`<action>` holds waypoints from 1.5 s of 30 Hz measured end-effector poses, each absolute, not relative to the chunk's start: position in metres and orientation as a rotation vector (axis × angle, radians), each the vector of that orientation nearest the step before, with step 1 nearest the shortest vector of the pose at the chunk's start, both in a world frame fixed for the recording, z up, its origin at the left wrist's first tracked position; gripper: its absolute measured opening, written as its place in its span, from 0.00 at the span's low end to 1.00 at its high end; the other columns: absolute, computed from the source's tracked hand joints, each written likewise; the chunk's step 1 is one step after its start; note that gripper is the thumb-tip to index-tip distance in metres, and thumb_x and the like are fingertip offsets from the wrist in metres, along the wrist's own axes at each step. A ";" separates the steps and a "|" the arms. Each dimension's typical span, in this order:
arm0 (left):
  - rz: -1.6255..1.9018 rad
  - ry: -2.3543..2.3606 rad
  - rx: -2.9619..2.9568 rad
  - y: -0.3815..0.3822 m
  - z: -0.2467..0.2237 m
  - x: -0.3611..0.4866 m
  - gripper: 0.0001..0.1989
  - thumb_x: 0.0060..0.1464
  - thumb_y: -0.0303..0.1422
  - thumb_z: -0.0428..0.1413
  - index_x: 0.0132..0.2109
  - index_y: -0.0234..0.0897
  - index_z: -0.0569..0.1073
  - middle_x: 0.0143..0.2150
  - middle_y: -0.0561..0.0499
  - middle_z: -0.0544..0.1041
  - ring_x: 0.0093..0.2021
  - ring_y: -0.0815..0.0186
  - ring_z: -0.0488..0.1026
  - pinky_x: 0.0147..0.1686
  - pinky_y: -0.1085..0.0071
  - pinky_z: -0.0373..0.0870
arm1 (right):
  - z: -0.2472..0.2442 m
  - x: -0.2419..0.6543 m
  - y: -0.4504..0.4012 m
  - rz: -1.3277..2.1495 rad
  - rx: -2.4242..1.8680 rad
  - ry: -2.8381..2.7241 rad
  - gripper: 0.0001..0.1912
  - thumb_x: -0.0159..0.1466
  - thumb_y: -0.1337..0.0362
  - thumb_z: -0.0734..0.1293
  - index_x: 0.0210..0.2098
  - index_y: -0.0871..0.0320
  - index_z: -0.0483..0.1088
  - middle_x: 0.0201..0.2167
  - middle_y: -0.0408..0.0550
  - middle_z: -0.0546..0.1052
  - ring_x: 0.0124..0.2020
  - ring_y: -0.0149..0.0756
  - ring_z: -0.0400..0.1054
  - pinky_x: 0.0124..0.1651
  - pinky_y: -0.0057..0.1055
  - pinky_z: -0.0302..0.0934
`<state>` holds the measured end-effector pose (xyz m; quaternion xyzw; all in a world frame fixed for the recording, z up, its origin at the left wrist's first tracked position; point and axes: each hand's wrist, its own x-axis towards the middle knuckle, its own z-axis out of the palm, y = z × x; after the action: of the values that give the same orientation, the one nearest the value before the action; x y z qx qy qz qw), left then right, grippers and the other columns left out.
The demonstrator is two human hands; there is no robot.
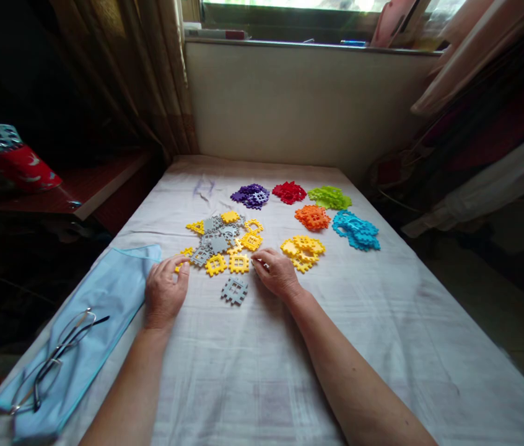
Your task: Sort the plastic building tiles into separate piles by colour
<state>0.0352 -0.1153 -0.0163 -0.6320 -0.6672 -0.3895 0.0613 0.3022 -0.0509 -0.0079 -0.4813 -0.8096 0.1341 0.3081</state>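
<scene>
A mixed pile of grey pieces (218, 241) and yellow pieces lies on the white cloth. My left hand (168, 288) rests at the pile's left edge, fingers closed over a small yellow piece (179, 267) that shows only in part. At the pile's right side is my right hand (275, 271), its fingertips pinched together; what they hold, if anything, is hidden. One grey window-shaped piece (234, 291) lies alone between my hands. Just beyond my right hand sits a yellow pile (303, 251).
Purple (250, 196), red (289, 192), green (330, 197), orange (312, 217) and blue (356, 230) piles lie farther back and right. Glasses (52, 359) rest on a light blue cloth (117, 279) at left. A red container (23, 167) stands on a side table.
</scene>
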 end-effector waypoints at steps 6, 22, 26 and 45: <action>-1.148 -2.174 -1.907 -0.111 -0.041 0.039 0.22 0.61 0.43 0.49 0.56 0.36 0.72 0.60 0.36 0.72 0.62 0.49 0.68 0.63 0.49 0.62 | -0.008 0.303 -0.053 0.342 -1.292 -2.148 0.09 0.66 0.66 0.64 0.39 0.53 0.77 0.42 0.48 0.81 0.42 0.37 0.75 0.45 0.31 0.68; -0.960 -1.982 -2.420 -0.100 -0.029 0.100 0.39 0.52 0.42 0.61 0.68 0.44 0.59 0.74 0.38 0.51 0.73 0.45 0.47 0.68 0.40 0.45 | -0.007 0.306 -0.052 0.209 -1.264 -2.287 0.14 0.61 0.61 0.70 0.46 0.55 0.76 0.49 0.52 0.79 0.53 0.48 0.69 0.57 0.46 0.63; -0.799 -1.912 -2.445 -0.107 -0.027 0.105 0.42 0.52 0.42 0.62 0.70 0.43 0.55 0.74 0.36 0.52 0.74 0.44 0.45 0.67 0.37 0.39 | -0.012 0.307 -0.052 0.190 -1.318 -2.255 0.17 0.60 0.59 0.70 0.48 0.55 0.75 0.53 0.54 0.77 0.54 0.50 0.67 0.56 0.48 0.62; -0.724 -1.876 -2.429 -0.086 -0.022 0.098 0.38 0.61 0.47 0.53 0.72 0.43 0.51 0.72 0.39 0.58 0.72 0.49 0.53 0.70 0.43 0.36 | -0.018 0.307 -0.051 0.178 -1.361 -2.169 0.21 0.60 0.58 0.70 0.52 0.55 0.71 0.47 0.52 0.78 0.49 0.47 0.68 0.56 0.45 0.56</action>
<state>0.0980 -0.0863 -0.0216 -0.7703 -0.5950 -0.2295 -0.0059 0.3068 -0.0507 -0.0184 -0.5086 -0.8102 0.0664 0.2835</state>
